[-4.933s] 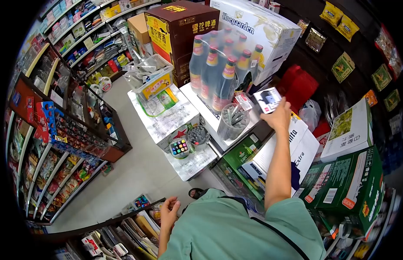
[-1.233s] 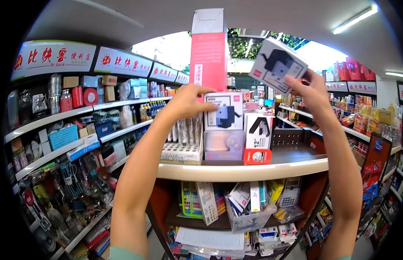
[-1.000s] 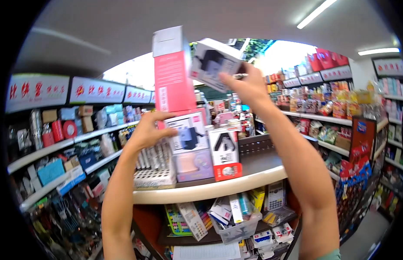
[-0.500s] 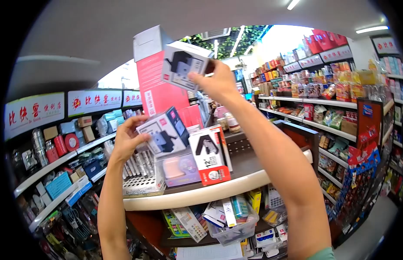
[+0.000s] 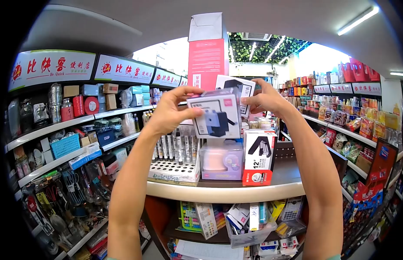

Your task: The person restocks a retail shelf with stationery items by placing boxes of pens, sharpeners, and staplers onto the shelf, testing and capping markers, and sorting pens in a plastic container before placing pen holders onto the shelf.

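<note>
My left hand (image 5: 177,108) grips a white box with a blue sharpener picture (image 5: 214,116) by its left side. Behind it and to the right, a second white box with a dark sharpener picture (image 5: 245,90) is held by my right hand (image 5: 264,99). The two boxes overlap in view. Below them on the shelf stands a lilac box with a clear window (image 5: 221,160). To its right is an upright white and red stapler box (image 5: 258,158), and to its left a white pen rack with several pens (image 5: 174,172).
A tall pink box (image 5: 206,58) rises behind the boxes. The shelf's cream front edge (image 5: 227,193) runs across. Beneath are a clear plastic bin (image 5: 249,236) and a calculator (image 5: 292,209). Stocked shelves line both sides, with a blue basket (image 5: 65,146) at left.
The left box has been lifted slightly and turned to face me. My right hand has lowered its box behind it. The view has swung back, centring the shelf.
</note>
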Demonstrator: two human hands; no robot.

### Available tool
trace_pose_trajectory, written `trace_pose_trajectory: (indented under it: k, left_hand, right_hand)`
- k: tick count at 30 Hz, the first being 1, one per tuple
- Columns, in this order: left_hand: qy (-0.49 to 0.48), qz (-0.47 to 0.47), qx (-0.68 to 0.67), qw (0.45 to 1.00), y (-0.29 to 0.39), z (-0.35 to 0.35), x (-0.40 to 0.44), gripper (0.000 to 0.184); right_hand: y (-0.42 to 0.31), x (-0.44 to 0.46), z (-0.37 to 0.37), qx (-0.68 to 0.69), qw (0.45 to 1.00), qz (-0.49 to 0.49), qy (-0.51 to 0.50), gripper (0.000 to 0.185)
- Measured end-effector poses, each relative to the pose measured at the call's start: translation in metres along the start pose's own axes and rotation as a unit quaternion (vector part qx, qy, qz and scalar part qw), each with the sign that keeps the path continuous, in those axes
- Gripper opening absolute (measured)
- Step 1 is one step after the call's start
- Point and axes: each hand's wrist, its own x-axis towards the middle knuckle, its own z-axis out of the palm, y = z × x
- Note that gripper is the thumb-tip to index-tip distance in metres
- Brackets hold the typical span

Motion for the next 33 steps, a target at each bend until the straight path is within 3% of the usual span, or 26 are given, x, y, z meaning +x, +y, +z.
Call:
trace_pose_trajectory:
  k: [4, 6, 9, 12, 14, 18, 21, 23, 28, 30, 33]
  left_hand:
    - [-0.015, -0.009, 0.119, 0.993, -0.007, 0.013, -0.001, 0.048]
    - [-0.033, -0.024, 0.18, 0.983, -0.001, 0.02, -0.003, 0.042]
    - [-0.043, -0.067, 0.171, 0.982, -0.02, 0.018, -0.001, 0.041]
    - [-0.043, -0.02, 0.244, 0.969, -0.022, 0.015, -0.003, 0.043]
    - [-0.021, 0.067, 0.336, 0.939, -0.02, 0.014, -0.006, 0.046]
    - [-0.006, 0.059, 0.345, 0.937, -0.025, 0.017, -0.006, 0.05]
    - [-0.057, 0.0, 0.273, 0.96, -0.018, 0.02, -0.003, 0.053]
    - [-0.072, -0.036, 0.217, 0.973, -0.011, 0.024, -0.003, 0.055]
    - [-0.074, -0.037, 0.228, 0.97, -0.014, 0.028, -0.003, 0.059]
    - [-0.07, -0.038, 0.21, 0.975, -0.018, 0.029, -0.004, 0.069]
    - [-0.046, -0.018, 0.275, 0.96, -0.026, 0.025, -0.004, 0.085]
  right_hand:
    - [0.011, 0.007, 0.005, -0.063, 0.995, 0.047, -0.064, 0.077]
    - [0.017, 0.01, 0.009, -0.017, 0.995, 0.067, -0.073, 0.063]
    - [0.019, 0.013, 0.008, 0.01, 0.992, 0.076, -0.105, 0.059]
    - [0.022, 0.015, 0.007, 0.035, 0.987, 0.066, -0.139, 0.069]
    - [0.016, 0.012, 0.007, 0.066, 0.981, 0.087, -0.16, 0.069]
    - [0.014, 0.01, 0.009, 0.04, 0.981, 0.076, -0.172, 0.067]
    - [0.011, 0.012, 0.011, 0.008, 0.984, 0.073, -0.159, 0.058]
    - [0.007, 0.015, 0.013, -0.05, 0.987, 0.107, -0.109, 0.039]
    - [0.01, 0.016, 0.015, -0.063, 0.993, 0.078, -0.067, 0.041]
    - [0.013, 0.014, 0.012, -0.02, 0.997, 0.044, -0.066, 0.037]
    - [0.019, 0.016, 0.013, 0.012, 0.994, 0.072, -0.079, 0.043]
